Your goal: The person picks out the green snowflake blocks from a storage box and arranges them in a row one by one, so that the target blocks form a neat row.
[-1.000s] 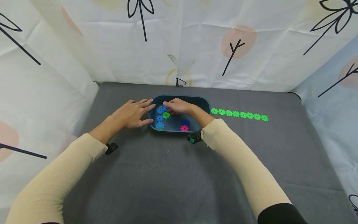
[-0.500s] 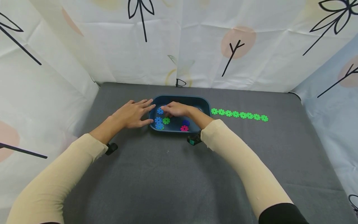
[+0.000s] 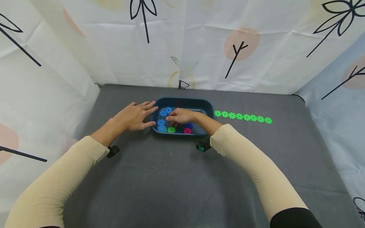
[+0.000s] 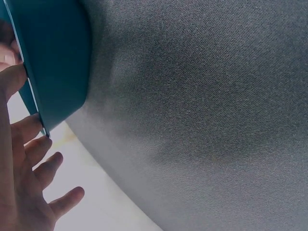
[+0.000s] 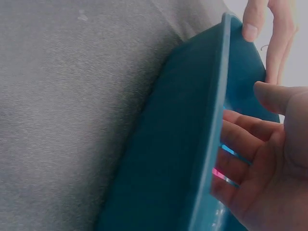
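Note:
My left hand (image 3: 137, 116) lies with spread, straight fingers against the left rim of the dark blue-green tray (image 3: 203, 102). In the left wrist view its fingers (image 4: 30, 129) touch that rim from outside. Inside the tray, my right hand (image 3: 182, 116) reaches down with loosely bent fingers just above a green notched disc (image 3: 171, 129). The right wrist view shows the thumb apart from the fingers (image 5: 237, 137) and nothing held. Several blue notched discs (image 3: 163, 113) lie along the tray's left side. A pink disc (image 3: 187, 130) and a dark blue disc (image 3: 189, 125) lie nearer the right.
To the tray's right, several green discs (image 3: 239, 116) form a slightly slanting row on the grey cloth (image 3: 171, 183). Patterned white fabric (image 3: 205, 47) hangs behind and at both sides of the table. A black camera is strapped at each wrist.
My right hand has shifted toward the tray's near side, and the green disc has slid nearer the front wall. Blue discs at the back left are uncovered again. The left hand stays in place.

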`<state>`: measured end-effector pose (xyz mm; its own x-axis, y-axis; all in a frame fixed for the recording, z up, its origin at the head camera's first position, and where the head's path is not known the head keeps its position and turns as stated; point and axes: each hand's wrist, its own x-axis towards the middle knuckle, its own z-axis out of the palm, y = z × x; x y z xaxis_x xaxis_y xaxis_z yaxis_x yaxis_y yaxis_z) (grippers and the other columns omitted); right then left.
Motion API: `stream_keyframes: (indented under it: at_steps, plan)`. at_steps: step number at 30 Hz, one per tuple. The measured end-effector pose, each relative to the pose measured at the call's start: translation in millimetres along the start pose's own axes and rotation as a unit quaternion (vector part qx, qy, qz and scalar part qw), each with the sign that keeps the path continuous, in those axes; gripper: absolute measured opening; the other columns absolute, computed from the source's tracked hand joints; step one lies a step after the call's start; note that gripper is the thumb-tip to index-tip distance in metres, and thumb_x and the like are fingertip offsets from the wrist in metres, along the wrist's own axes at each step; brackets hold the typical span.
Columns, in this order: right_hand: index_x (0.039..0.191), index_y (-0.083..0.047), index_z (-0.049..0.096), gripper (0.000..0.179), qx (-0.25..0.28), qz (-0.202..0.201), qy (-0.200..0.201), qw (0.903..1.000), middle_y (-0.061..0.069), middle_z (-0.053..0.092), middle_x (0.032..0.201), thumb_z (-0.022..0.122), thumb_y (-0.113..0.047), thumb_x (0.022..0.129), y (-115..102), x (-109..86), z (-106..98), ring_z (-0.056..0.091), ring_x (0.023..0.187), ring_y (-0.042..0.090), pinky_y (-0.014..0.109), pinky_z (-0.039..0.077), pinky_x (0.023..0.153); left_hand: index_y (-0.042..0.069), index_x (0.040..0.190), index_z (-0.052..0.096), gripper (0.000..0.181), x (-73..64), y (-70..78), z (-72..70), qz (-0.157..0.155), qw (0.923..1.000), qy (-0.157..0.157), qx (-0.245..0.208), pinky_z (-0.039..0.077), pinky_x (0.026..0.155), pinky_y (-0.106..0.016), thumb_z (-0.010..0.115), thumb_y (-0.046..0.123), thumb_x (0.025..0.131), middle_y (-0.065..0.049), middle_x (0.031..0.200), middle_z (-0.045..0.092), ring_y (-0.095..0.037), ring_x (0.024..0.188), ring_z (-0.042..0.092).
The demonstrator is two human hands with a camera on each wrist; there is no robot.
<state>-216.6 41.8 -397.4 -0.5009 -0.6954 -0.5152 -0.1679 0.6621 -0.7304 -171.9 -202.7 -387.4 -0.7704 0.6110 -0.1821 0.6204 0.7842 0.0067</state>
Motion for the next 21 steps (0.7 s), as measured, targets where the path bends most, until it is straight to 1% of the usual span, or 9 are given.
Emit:
stream_keyframes:
  at_steps: [7,11,16,21]
  plan:
    - [0.131,0.003,0.058,0.040,0.008,-0.010,-0.023,0.9996,0.019,0.068,0.122,0.042,-0.026,0.109,1,-5.3,6,0.067,0.109,0.028,0.036,0.050,0.098,0.007,0.154,0.037,0.074,-0.8,-0.4,0.5,0.001,1.0000,-0.002,-0.001,0.037,0.104,-0.062,0.053,0.054,0.099,-0.018,0.160,0.030,-0.037,0.144,0.034]
    - [0.132,0.002,0.058,0.041,-0.011,-0.016,-0.033,0.9993,0.019,0.068,0.122,0.042,-0.028,0.108,1,-8.2,10,0.067,0.108,0.026,0.036,0.050,0.098,0.007,0.154,0.037,0.074,-1.3,-0.3,0.9,-0.001,1.0000,-0.002,0.000,0.037,0.105,-0.062,0.053,0.054,0.099,-0.018,0.160,0.029,-0.037,0.144,0.034]
    - [0.134,0.000,0.058,0.041,-0.036,-0.028,-0.032,0.9985,0.016,0.067,0.123,0.043,-0.028,0.108,0,-13.1,14,0.066,0.109,0.023,0.035,0.050,0.097,0.007,0.154,0.037,0.074,-0.9,0.2,1.1,0.000,1.0000,0.002,0.004,0.037,0.104,-0.062,0.053,0.054,0.098,-0.018,0.160,0.030,-0.036,0.144,0.034]
    - [0.136,0.001,0.056,0.041,-0.031,-0.038,-0.033,0.9982,0.015,0.066,0.124,0.045,-0.026,0.107,0,-19.2,14,0.065,0.109,0.023,0.035,0.050,0.097,0.007,0.154,0.038,0.075,-0.9,0.4,0.2,0.004,1.0000,0.005,0.006,0.038,0.104,-0.061,0.053,0.055,0.098,-0.018,0.159,0.030,-0.036,0.144,0.035]
